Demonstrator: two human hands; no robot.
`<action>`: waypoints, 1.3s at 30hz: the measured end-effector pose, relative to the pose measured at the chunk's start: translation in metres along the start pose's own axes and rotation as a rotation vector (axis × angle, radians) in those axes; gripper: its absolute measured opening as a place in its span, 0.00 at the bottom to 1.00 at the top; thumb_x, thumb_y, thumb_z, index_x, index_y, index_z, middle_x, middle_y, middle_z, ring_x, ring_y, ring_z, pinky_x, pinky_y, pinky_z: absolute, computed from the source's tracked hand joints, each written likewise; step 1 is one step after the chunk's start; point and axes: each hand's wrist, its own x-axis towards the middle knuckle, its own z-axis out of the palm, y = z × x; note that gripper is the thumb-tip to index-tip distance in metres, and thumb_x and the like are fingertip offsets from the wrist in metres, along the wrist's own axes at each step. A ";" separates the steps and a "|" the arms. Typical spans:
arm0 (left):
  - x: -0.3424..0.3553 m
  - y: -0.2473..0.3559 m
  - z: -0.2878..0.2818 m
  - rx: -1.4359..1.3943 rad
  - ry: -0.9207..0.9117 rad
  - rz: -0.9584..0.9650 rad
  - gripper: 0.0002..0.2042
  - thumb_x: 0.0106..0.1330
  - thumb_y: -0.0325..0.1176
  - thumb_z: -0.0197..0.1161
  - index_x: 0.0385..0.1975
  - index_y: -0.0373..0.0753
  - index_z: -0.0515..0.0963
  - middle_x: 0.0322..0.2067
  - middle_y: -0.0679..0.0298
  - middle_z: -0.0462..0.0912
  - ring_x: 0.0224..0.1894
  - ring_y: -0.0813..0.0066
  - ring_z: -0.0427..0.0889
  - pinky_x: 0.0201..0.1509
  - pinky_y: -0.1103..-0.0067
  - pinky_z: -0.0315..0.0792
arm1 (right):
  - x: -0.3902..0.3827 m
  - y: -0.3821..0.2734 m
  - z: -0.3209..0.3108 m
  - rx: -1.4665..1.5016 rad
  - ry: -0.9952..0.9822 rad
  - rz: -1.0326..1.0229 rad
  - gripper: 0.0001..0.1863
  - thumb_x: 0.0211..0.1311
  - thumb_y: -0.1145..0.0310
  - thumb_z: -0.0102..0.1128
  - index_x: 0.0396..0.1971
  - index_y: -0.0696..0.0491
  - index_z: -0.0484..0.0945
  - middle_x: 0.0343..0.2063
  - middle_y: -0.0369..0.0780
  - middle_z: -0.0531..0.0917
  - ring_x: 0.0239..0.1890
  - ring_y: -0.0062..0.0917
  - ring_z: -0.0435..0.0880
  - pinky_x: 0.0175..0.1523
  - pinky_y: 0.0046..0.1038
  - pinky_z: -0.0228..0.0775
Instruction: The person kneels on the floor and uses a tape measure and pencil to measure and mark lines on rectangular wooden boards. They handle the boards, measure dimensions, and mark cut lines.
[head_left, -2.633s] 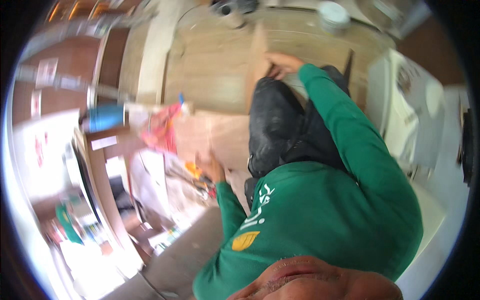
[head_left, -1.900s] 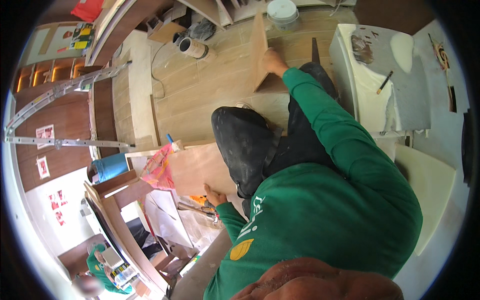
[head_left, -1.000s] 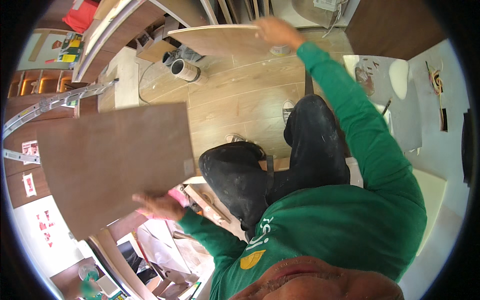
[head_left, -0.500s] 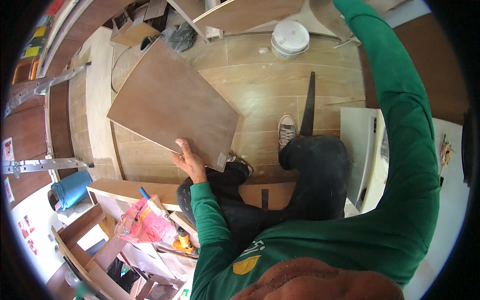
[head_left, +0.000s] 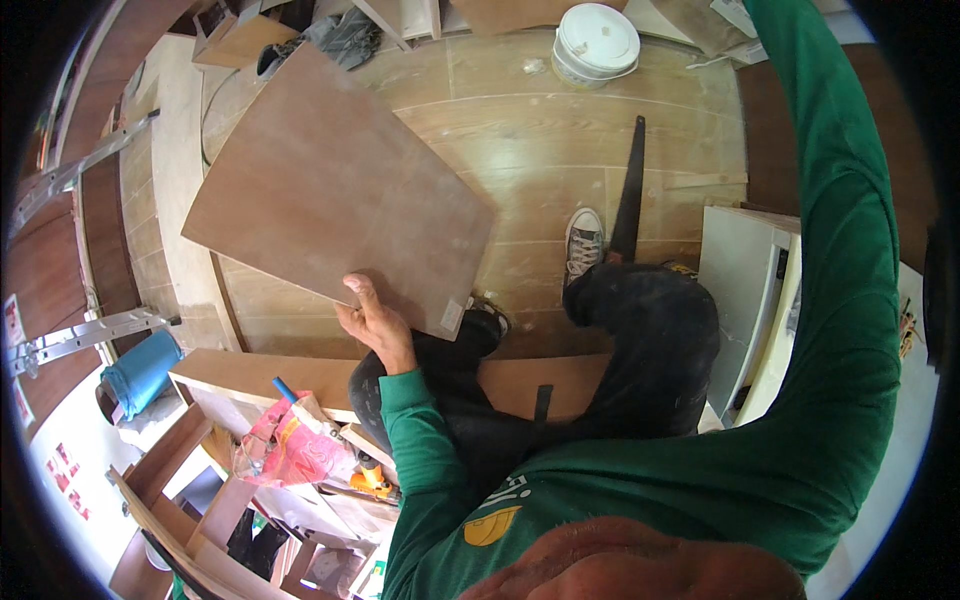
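- Head view: pink bag at left, near the brown board
- Board spread over the wooden floor; left hand at its near edge, fingers holding it, thumb on top
- White bucket, then handsaw beside a shoe
- Right hand out of view; cannot tell its fingers' state

I have a lane of open floor between the brown panel in the left hand and the handsaw, running to the floor's far edge, where a white bucket blocks its right side. The panel covers much of the left half. A shoe narrows the lane beside the handsaw, knees crowd the near edge, and a white cabinet stops me at the near right corner.
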 end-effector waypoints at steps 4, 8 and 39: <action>-0.002 0.005 0.006 -0.037 0.016 0.031 0.24 0.79 0.50 0.66 0.49 0.30 0.75 0.41 0.65 0.78 0.44 0.78 0.72 0.53 0.78 0.68 | 0.013 0.017 0.007 0.025 0.001 -0.041 0.30 0.60 0.55 0.77 0.58 0.57 0.85 0.47 0.43 0.91 0.49 0.35 0.88 0.57 0.38 0.79; 0.001 -0.003 -0.007 0.007 -0.010 -0.055 0.24 0.79 0.49 0.66 0.52 0.29 0.75 0.45 0.64 0.78 0.47 0.77 0.73 0.57 0.77 0.69 | 0.019 -0.023 0.000 -0.055 -0.101 -0.092 0.32 0.56 0.54 0.80 0.56 0.58 0.86 0.45 0.44 0.92 0.48 0.37 0.88 0.56 0.40 0.79; 0.013 -0.012 -0.010 -0.231 -0.037 -0.150 0.23 0.82 0.56 0.58 0.42 0.37 0.74 0.35 0.73 0.72 0.39 0.83 0.67 0.45 0.80 0.65 | 0.006 -0.064 0.058 -0.539 0.331 0.060 0.21 0.64 0.60 0.69 0.48 0.61 0.84 0.47 0.54 0.87 0.56 0.53 0.83 0.60 0.53 0.73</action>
